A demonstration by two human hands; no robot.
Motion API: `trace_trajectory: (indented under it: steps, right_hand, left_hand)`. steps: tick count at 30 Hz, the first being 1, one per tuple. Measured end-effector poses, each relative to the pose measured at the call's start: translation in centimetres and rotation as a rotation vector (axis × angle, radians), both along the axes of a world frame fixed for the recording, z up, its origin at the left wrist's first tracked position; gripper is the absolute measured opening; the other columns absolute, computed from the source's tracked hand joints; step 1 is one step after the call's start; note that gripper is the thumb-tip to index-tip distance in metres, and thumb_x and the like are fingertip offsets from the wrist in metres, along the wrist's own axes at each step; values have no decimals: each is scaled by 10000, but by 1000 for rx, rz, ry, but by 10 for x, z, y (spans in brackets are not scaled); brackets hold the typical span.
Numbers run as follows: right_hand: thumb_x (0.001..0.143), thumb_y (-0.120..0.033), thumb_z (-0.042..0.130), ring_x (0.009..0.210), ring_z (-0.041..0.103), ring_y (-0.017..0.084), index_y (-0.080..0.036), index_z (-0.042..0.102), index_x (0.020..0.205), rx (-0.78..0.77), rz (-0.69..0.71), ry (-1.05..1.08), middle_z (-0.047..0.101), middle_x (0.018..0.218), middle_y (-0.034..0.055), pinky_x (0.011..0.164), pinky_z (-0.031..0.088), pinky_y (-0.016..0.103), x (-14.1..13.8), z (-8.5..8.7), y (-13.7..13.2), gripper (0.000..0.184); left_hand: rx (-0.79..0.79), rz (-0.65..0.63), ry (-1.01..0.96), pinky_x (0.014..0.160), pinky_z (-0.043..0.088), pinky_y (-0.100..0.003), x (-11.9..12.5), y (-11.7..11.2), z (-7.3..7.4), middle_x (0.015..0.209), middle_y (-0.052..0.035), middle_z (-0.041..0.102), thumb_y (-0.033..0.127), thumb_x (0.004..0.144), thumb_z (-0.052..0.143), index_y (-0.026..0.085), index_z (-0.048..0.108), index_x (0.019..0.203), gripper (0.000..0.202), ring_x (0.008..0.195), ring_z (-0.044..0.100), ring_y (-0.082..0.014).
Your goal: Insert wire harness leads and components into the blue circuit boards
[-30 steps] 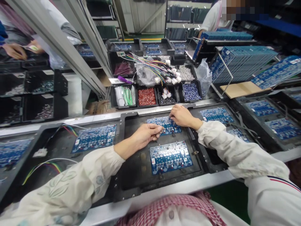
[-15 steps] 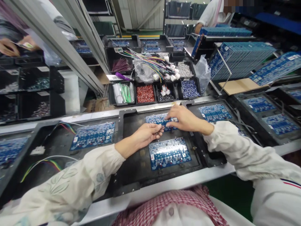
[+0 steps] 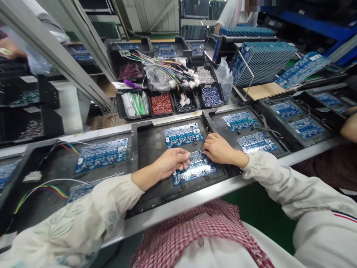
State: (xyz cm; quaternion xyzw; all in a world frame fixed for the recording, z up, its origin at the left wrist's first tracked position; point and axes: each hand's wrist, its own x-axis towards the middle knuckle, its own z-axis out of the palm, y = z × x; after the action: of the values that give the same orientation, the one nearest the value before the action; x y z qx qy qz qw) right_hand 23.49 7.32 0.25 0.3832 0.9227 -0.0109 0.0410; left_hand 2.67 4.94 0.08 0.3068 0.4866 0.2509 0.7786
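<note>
Two blue circuit boards lie in a black tray [image 3: 150, 143] before me. Over the left part of the nearer circuit board [image 3: 195, 172] is my left hand [image 3: 174, 162], its fingertips pinched together. Whatever they hold is too small to make out. My right hand [image 3: 219, 149] is closed at that board's upper right edge, fingers down at its surface. What sits between those fingertips is hidden. Behind both hands, the farther circuit board [image 3: 183, 135] shows whole, with no hand on it.
Beyond the trays stand black bins of red components [image 3: 161, 104], blue components [image 3: 212, 96] and a wire harness bundle [image 3: 167, 69]. A rack of upright boards [image 3: 262, 61] is at the back right. Neighbouring trays hold more boards [image 3: 102, 155]. Another person's arm [image 3: 350, 128] shows at the right.
Both hands have moved from the farther board to the nearer one, uncovering the farther board. My right hand has come down to the nearer board's edge. The camera view has shifted somewhat.
</note>
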Motion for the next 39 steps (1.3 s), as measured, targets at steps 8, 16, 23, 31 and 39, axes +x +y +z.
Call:
trace_trajectory:
  steps: [8,16,23,31,39]
  right_hand:
    - [853,-280,494,887,453,224,-132,634,790,21,26,41,629,827,92,832,281,334,2,-2,0,214]
    - [848,-253,495,880,449,233,-117,635,795,38,63,37,631,826,107,823,280,354,3,-7,1,203]
    - [841,-371,555,914,464,224,-149,669,871,-16,41,215,635,838,81,850,313,347,-5,9,-7,252]
    - [863,-312,531,930,458,230,-148,654,779,64,8,169,619,810,77,902,303,362,-13,5,-11,222]
    - [869,-179,452,978,407,251,-111,627,899,71,-15,32,580,917,113,848,320,356,-7,-11,-13,190]
  left_hand:
    - [7,-28,-2,456,452,-146,0,-2,-1,745,-80,699,42,750,611,97,550,812,103,556,641,-99]
    - [7,-57,-17,416,429,-129,-2,-3,-5,707,-70,695,70,737,636,98,573,756,72,537,638,-98]
    - [-25,-93,-55,431,432,-119,2,-5,-7,551,-37,626,156,780,624,76,644,666,140,454,557,-53]
    - [21,20,-35,422,418,-138,-14,-7,-4,653,-41,622,155,780,619,83,652,749,85,508,557,-65]
    - [47,2,-62,421,376,-152,-25,-7,-3,676,-45,604,147,763,625,80,625,745,70,512,535,-65]
